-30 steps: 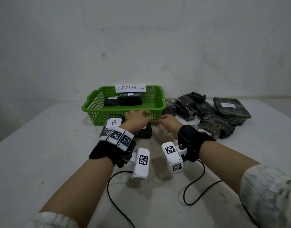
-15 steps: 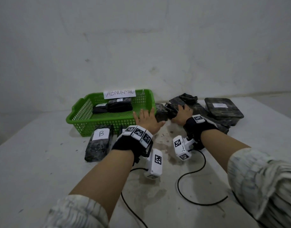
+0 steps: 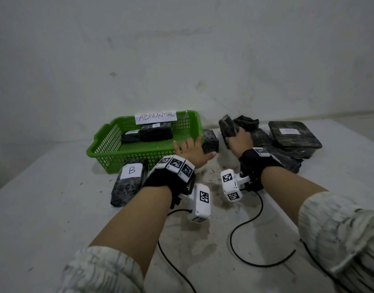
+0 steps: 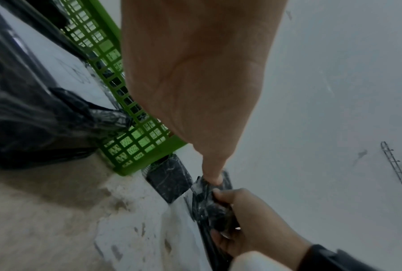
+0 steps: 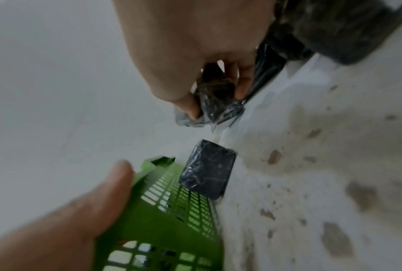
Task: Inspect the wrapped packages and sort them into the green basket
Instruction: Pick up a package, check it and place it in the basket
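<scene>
Right hand [image 3: 239,141] grip clasps a dark wrapped package [image 3: 228,129], tilted up, long axis running away toward the wall, beside the pile [image 3: 287,142]. Left hand [image 3: 192,152] grip released, fingers spread by the green basket [image 3: 110,149]. Basket holds two dark packages [image 3: 154,133]. Package marked B [image 3: 129,180] lies on desk [image 3: 44,208], lengthwise.

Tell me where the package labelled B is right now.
In the head view, the package labelled B lies on the table, left of the left hand, against the green basket's front wall.
</scene>
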`<control>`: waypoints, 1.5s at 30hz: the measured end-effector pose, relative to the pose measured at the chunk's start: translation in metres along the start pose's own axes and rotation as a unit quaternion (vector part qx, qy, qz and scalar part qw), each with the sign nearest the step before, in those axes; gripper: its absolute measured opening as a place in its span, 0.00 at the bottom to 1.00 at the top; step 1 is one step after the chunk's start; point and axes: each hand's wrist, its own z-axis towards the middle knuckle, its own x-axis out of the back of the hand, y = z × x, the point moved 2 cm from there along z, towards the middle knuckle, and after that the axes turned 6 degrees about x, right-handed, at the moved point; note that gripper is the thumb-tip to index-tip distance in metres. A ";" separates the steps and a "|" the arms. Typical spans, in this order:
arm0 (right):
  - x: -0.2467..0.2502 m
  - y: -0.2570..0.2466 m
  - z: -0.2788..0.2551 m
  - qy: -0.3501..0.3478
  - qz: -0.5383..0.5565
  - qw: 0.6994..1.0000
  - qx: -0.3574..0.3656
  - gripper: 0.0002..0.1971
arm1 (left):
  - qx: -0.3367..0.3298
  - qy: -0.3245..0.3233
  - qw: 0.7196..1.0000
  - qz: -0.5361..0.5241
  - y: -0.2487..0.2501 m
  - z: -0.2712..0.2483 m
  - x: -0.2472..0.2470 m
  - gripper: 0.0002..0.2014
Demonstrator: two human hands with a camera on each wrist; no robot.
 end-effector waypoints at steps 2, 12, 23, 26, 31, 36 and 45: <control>0.006 -0.005 -0.012 0.027 0.115 0.992 0.050 0.23 | -0.002 0.010 1.000 -0.015 0.001 -0.001 -0.001 0.38; 0.027 -0.024 -0.069 0.001 0.001 0.953 0.304 0.22 | -0.015 0.067 0.833 -0.550 0.014 -0.004 0.027 0.37; 0.017 -0.045 -0.094 -0.149 0.195 0.915 0.321 0.09 | -0.041 0.056 0.711 -0.699 -0.020 -0.010 0.023 0.10; 0.014 -0.052 -0.099 -0.129 0.286 0.918 0.244 0.12 | -0.053 0.056 0.699 -0.711 -0.023 -0.015 0.023 0.08; 0.009 -0.061 -0.100 -0.159 0.308 0.930 0.125 0.29 | -0.080 0.027 0.705 -0.704 -0.027 -0.021 0.024 0.09; 0.000 -0.063 -0.101 -0.185 0.306 0.928 0.101 0.27 | -0.073 0.018 0.705 -0.705 -0.025 -0.026 0.019 0.05; 0.005 -0.074 -0.114 -0.214 0.305 0.918 0.136 0.15 | -0.069 0.108 0.677 -0.725 -0.029 -0.029 0.021 0.12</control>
